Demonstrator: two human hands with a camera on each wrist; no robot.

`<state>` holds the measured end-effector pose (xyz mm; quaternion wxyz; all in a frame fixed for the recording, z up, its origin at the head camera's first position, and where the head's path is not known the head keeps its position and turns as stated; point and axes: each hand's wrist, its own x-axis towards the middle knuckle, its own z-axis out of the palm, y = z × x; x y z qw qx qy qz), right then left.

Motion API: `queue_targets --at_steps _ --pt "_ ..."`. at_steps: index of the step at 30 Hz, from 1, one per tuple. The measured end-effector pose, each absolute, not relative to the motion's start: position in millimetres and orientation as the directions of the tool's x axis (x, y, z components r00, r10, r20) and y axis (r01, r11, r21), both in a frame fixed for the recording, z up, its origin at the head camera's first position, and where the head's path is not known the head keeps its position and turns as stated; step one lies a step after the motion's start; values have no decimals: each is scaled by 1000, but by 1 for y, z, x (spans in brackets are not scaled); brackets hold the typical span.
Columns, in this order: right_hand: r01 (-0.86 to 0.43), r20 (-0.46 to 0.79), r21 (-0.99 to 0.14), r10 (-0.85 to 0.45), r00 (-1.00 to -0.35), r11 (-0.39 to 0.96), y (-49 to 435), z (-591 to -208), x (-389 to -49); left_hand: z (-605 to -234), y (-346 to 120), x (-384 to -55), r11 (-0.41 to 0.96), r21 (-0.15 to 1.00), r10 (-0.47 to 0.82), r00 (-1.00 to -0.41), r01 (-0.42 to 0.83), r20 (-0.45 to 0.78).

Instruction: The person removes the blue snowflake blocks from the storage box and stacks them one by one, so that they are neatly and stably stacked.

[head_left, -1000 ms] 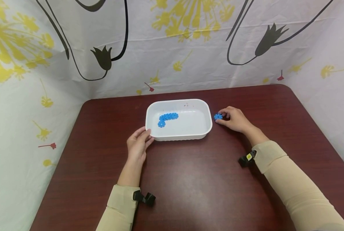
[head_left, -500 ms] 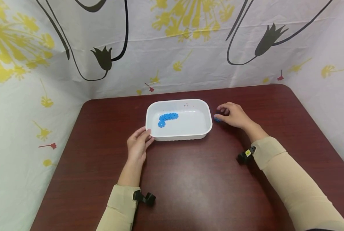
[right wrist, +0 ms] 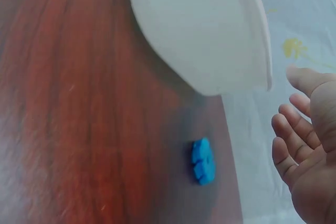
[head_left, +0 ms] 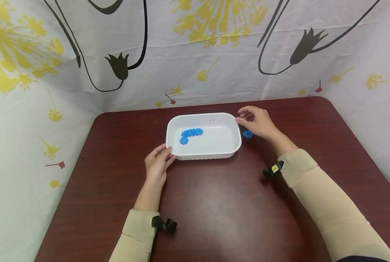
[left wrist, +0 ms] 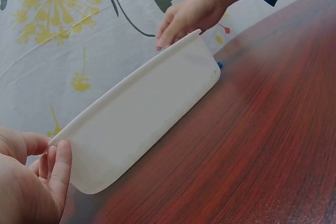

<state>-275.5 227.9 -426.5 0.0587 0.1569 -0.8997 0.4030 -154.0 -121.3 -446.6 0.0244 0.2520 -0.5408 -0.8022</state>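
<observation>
My left hand (head_left: 156, 163) pinches the front left corner of a white plastic tray (head_left: 201, 157) between thumb and fingers. Inside the tray lies a short row of overlapping blue notched discs (head_left: 192, 132), one of them lower at the left end. At the tray's back right corner, my right hand (head_left: 256, 120) is raised with loosely bent fingers and holds nothing. On the table beneath it, just right of the tray, sits another blue notched disc (head_left: 248, 134); the right wrist view shows this disc (right wrist: 203, 162) apart from the fingers.
The dark red-brown wooden table (head_left: 208, 203) ends at the back against a white flower-print cloth (head_left: 195, 83), which also rises on both sides. Each wrist wears a small black camera (head_left: 164, 224) on a strap.
My right hand has let go of the blue disc beside the tray and moved up and left to the tray's back right corner. The left hand keeps its hold on the tray.
</observation>
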Motion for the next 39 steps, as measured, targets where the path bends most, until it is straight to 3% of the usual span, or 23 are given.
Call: queue_targets --at_steps 10,24,39 --pt "-357 250 -734 -259 -933 578 199 -413 -274 -447 -120 -154 -407 883 -319 -869 -236 -379" --pt "-469 300 -695 -373 -878 545 162 -416 -278 -447 -121 -155 -392 889 -320 -870 -239 -375" --pt "-491 303 -717 -414 -859 494 129 -421 -278 -446 -121 -154 -403 885 -319 -871 -233 -374"
